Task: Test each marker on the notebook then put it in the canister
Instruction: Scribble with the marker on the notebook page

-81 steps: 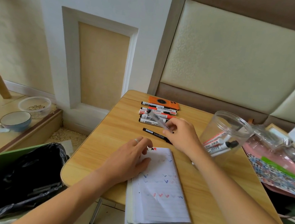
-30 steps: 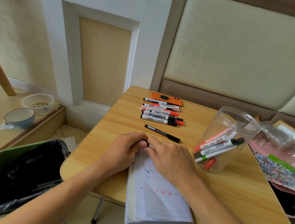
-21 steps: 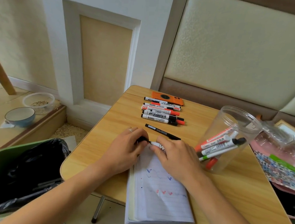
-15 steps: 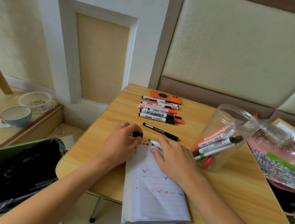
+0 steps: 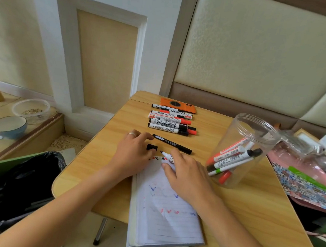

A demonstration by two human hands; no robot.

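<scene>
A lined notebook (image 5: 166, 218) with blue and red check marks lies open at the table's near edge. My right hand (image 5: 185, 174) grips an uncapped white marker (image 5: 166, 155), its tip pointing left above the notebook's top edge. My left hand (image 5: 133, 156) pinches the marker's black cap (image 5: 152, 147) just left of the tip. A thin black pen (image 5: 172, 144) lies behind the hands. Several capped markers (image 5: 170, 122) lie in a row further back. The clear canister (image 5: 240, 150) stands upright at the right with several markers inside.
An orange phone (image 5: 177, 105) lies behind the marker row. A green bin with a black bag (image 5: 10, 188) stands left of the wooden table (image 5: 249, 209). Pink and patterned bags (image 5: 307, 175) crowd the right edge. Two bowls (image 5: 10, 127) sit on the floor at the left.
My right hand took a marker from the row to the notebook. Both hands met on it, then my left hand pulled the black cap off to the left.
</scene>
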